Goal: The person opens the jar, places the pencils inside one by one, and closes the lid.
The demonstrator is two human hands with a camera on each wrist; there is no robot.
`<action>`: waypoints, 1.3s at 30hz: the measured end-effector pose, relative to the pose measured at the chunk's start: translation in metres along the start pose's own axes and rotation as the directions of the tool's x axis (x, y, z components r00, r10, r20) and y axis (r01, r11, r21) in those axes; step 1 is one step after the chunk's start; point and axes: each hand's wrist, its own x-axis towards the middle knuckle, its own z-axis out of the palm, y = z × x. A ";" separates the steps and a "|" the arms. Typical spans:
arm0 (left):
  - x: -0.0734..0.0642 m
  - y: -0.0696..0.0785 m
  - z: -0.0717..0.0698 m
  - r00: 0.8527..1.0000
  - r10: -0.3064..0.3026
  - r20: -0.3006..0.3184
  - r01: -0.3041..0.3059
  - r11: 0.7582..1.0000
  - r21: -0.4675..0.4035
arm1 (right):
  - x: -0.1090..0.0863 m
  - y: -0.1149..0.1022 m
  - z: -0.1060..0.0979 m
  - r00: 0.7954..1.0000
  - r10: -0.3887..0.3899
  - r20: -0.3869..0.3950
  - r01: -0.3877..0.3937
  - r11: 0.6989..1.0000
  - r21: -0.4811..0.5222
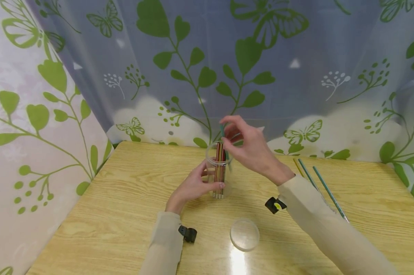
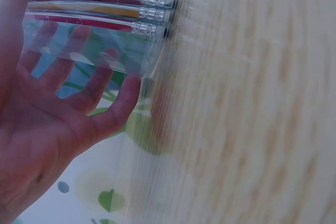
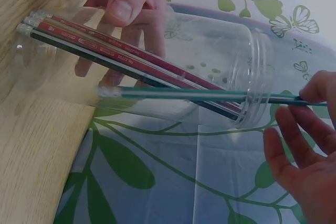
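Observation:
A clear plastic jar (image 3: 210, 35) stands upright on the table, its mouth uncovered. Several red, yellow and dark pencils (image 3: 110, 45) lean inside, eraser ends down, as the left wrist view also shows at their metal ferrules (image 2: 152, 14). My left hand (image 1: 191, 187) holds the jar's side, thumb across the front and fingers round the far side. Above the rim, my right hand (image 1: 251, 147) pinches a teal pencil (image 3: 184, 94) near its upper end. The teal pencil's eraser end hangs inside the jar, apart from the jar's bottom.
A round clear lid (image 1: 245, 234) lies on the wooden table (image 1: 117, 214) in front of the jar. To the right, under and beside my right forearm, lie a yellow pencil (image 1: 298, 167) and two teal pencils (image 1: 328, 191). A patterned curtain (image 1: 200, 110) hangs behind the table.

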 end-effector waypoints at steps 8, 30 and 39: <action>0.000 0.000 -0.001 1.000 0.017 0.008 -0.017 1.000 0.013 | -0.005 0.007 0.003 0.994 0.047 0.103 -0.038 0.996 -0.086; 0.000 -0.003 0.000 1.000 0.015 0.009 -0.015 1.000 0.019 | -0.013 0.018 0.007 0.952 0.153 0.266 -0.131 0.986 -0.100; 0.000 -0.003 -0.001 1.000 0.015 0.016 -0.015 1.000 0.009 | -0.013 0.016 0.006 0.919 0.209 0.334 -0.186 0.977 -0.099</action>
